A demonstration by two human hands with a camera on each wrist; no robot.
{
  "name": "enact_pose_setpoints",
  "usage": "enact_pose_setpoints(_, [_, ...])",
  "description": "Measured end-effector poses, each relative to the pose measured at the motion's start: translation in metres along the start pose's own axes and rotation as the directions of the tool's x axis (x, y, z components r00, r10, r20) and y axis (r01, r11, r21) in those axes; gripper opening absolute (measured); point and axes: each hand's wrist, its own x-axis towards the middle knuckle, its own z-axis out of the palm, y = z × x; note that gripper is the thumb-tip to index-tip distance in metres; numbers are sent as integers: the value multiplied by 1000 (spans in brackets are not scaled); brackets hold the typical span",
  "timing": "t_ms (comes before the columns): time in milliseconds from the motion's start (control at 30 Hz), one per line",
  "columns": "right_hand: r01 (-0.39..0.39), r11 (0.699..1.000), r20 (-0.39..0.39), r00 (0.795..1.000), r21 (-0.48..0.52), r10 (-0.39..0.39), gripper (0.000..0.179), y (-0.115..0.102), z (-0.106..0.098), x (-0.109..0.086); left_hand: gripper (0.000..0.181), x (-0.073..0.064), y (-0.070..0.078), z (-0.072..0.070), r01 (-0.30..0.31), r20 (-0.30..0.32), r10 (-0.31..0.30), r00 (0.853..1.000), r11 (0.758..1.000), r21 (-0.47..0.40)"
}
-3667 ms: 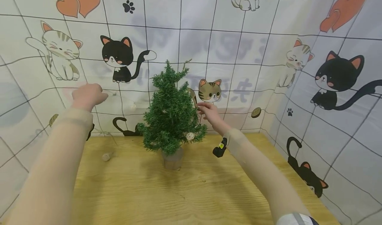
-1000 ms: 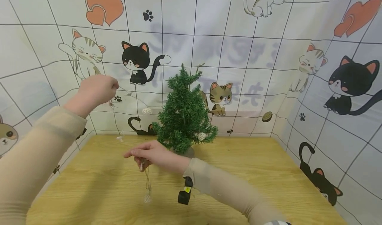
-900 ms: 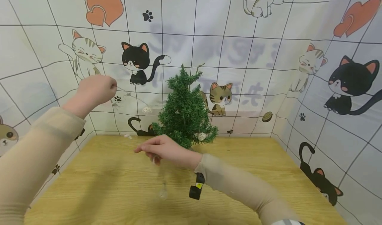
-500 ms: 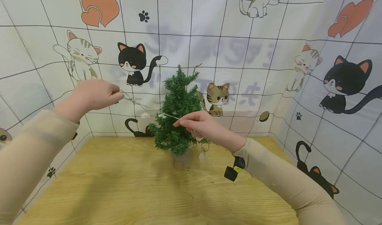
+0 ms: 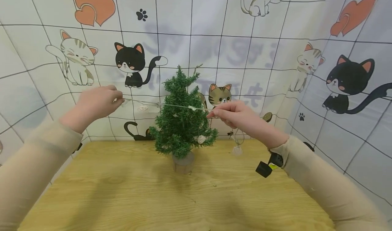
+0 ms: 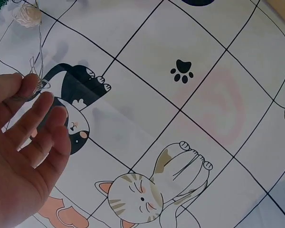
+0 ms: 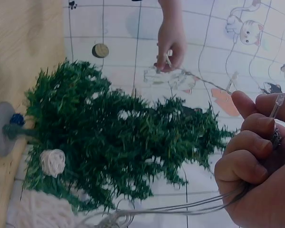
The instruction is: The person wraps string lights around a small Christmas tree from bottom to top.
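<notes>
In the head view, a thin string of lights (image 5: 176, 105) with white woven balls stretches nearly straight across the front of a small green Christmas tree (image 5: 180, 125). My left hand (image 5: 99, 103) pinches its wire left of the tree, with one ball (image 5: 143, 108) beside the wire. On the right, my right hand (image 5: 240, 117) pinches the other end; a looped wire with a ball (image 5: 237, 150) dangles below. The right wrist view shows its fingers curled round wires and a clear bulb tip (image 7: 279, 102). Another woven ball (image 5: 201, 139) sits on the lower right branches.
The tree's round base (image 5: 183, 163) stands on a wooden table (image 5: 137, 193). Behind and at both sides hangs a white gridded cloth (image 5: 214, 16) printed with cats. A black wrist camera (image 5: 264, 169) hangs from my right sleeve.
My right hand left the tree's right side, came low in front of it with a dangling ball, then moved up and right, drawing the wire straight. My left hand stayed left of the tree.
</notes>
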Motion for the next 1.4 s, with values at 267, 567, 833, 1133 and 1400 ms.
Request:
enact_pose_setpoints(267, [-55,998,-47,997,-31,54,30,10,-19,-18,23,0,10,14,-71,66,80,995,989,-131])
enact_pose_setpoints(567, [-51,998,-107,993,-37,47,33,7,-42,-39,30,0,29,12,-91,71,133,988,902,-423])
enact_pose_setpoints(833, [-58,997,-127,991,-60,50,34,10,-56,-45,40,11,47,13,26,174,122,977,745,-667])
enact_pose_setpoints(1133, [-66,998,-186,980,7,66,32,6,-61,-37,53,26,63,17,256,299,60,952,378,-890])
enact_pose_setpoints(1400, [-95,996,-158,983,5,94,29,11,-57,-30,47,20,73,38,203,297,108,949,514,-833])
